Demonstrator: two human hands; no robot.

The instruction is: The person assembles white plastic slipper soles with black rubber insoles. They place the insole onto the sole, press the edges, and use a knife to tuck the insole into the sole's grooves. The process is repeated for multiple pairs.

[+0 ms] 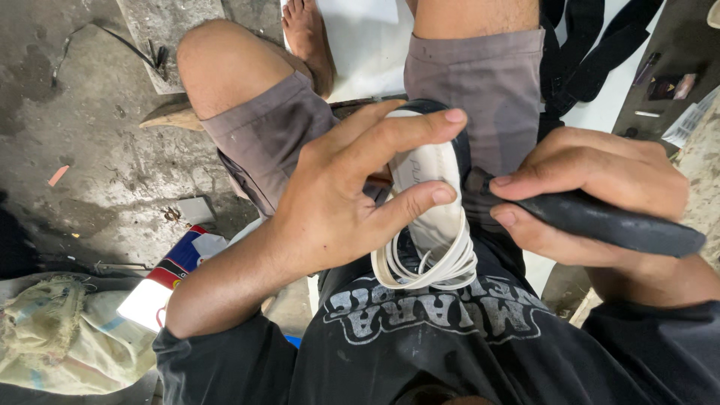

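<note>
A seated person in grey shorts (480,82) and a black printed T-shirt (435,330) works over the lap, seen from a head-worn camera looking straight down. The left hand (352,195) is spread fairly wide, its fingers (409,131) curved over a white shoe sole (427,187) that stands on edge between the knees, the thumb side hidden behind it. The sole's ribbed white rim (442,270) loops out toward the chest, and a dark band (459,139) runs along its far edge. The right hand (592,187) is closed around a black handle-like tool (622,225), whose tip meets the dark band just beside the sole; what kind of tool it is cannot be told. A bare foot (307,37) rests on a white sheet (367,52) ahead. Black straps (592,60) lie to the right on that sheet. On the stained concrete floor (90,135) to the left sit a worn sack (52,337) and a red, white and blue carton (169,281).
</note>
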